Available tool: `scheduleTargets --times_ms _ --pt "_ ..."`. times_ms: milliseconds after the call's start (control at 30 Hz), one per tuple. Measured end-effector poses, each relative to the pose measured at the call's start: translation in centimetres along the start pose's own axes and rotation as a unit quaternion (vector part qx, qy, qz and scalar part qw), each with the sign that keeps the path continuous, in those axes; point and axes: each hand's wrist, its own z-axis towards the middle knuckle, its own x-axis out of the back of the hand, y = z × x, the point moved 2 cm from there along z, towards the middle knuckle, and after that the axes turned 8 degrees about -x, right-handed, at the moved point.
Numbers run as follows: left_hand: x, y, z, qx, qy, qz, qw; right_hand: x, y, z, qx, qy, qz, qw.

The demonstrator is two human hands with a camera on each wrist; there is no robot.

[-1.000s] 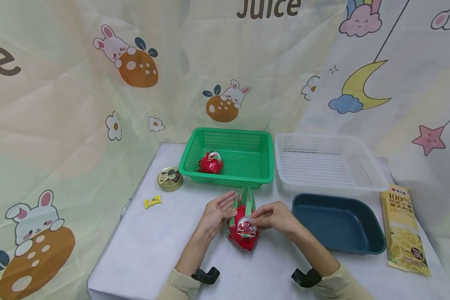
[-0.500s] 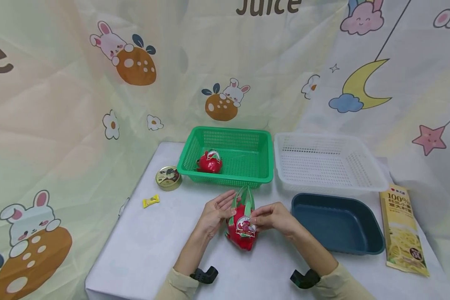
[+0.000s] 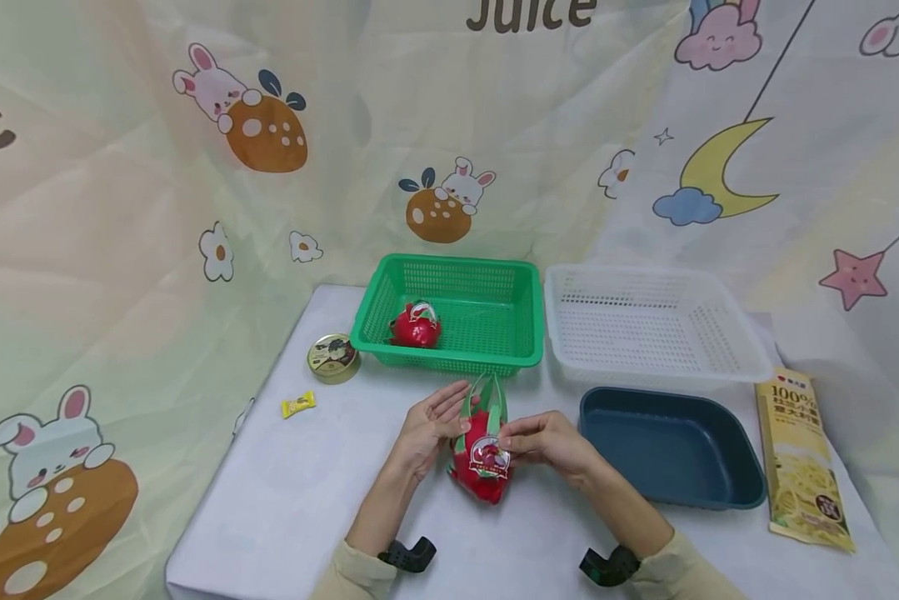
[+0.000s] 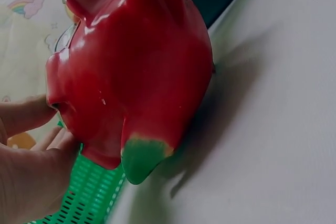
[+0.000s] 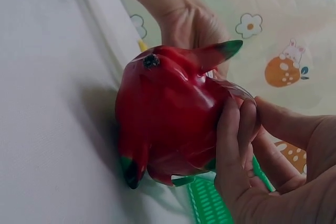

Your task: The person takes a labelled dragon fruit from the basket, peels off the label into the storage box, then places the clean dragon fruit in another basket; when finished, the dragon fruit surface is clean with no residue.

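A red dragon fruit with long green leaf tips stands over the white table, in front of the green basket. Its front bears a round label. My left hand holds the fruit from the left, thumb against its upper side and fingers behind, as the left wrist view shows. On the other side my right hand pinches the label's edge between thumb and fingers. The right wrist view shows that edge lifted off the red skin. A second dragon fruit with a label lies in the green basket.
Right of the green basket is a white basket. A dark blue tray lies nearer me, with a yellow pasta packet at its right. At the left are a round tin and a small yellow wrapped candy.
Both hands keep their hold on the dragon fruit and its label, with hardly any movement. The head view has drifted slightly, so the scene sits a little further left.
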Motion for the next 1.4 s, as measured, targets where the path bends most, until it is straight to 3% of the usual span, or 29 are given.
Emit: scheduleTargets --times_ms 533,633,733,833,1067,1400 --pt "-0.8 0.3 0.2 -0.016 0.012 0.007 0.9998 0.0 0.2 -0.7 -0.015 -0.026 0.061 0.9977" --pt "-0.8 0.4 -0.1 -0.013 0.024 -0.004 0.9996 0.2 -0.5 -1.2 -0.006 -0.048 0.104 0.9934" --pt "-1.0 0.5 -0.5 -0.002 0.039 -0.013 0.9991 0.8 -1.5 -1.6 0.023 -0.036 0.132 0.9903" --pt "-1.5 0.6 -0.7 -0.001 0.034 0.002 0.9994 1.6 -2.4 -1.8 0.055 0.007 0.113 0.9920" --pt "-1.9 0.4 -0.3 -0.002 0.029 0.013 0.9995 2.2 -2.5 -1.9 0.047 0.002 0.068 0.9966" --pt "-1.8 0.3 0.0 -0.013 0.028 0.009 0.9995 4.0 -3.6 -3.4 0.046 0.046 0.046 0.9968"
